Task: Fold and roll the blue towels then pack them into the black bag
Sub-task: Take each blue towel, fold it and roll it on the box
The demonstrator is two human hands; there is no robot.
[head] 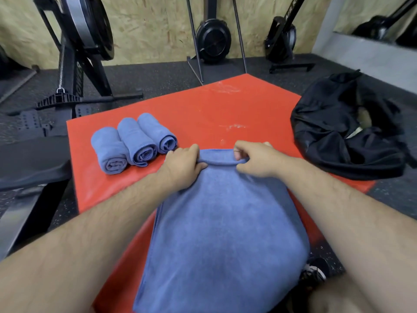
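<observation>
- Blue cloth fills both grips: the folded blue towel (216, 222) lies flat on the red mat (203, 105). Its far edge is turned over into a first thin roll, and the rest stretches from the grip back toward the person.
- The step in hand looks like the very start of rolling this towel. Three rolled towels (133, 143) lie side by side just outside the left hand, so packing is not yet begun.
- To do it well, I judge the first turn should be tight and level from end to end; a slack core will likely cone or loosen.
- Short, equal turns toward the body, with light downward pressure, should keep the long side edges stacked.
- The left hand (182, 163) is curled over the left end of the roll, knuckles up, thumb along the near side, holding the cloth.
- The right hand (255, 159) mirrors it at the right end, fingers bent over the top, pinching the rolled edge.
- Both forearms reach forward and converge on the roll, with the flat towel between them.
- The black bag (338, 132) slumps well out beyond the right hand, apart from the towel, with its mouth sagging open.
</observation>
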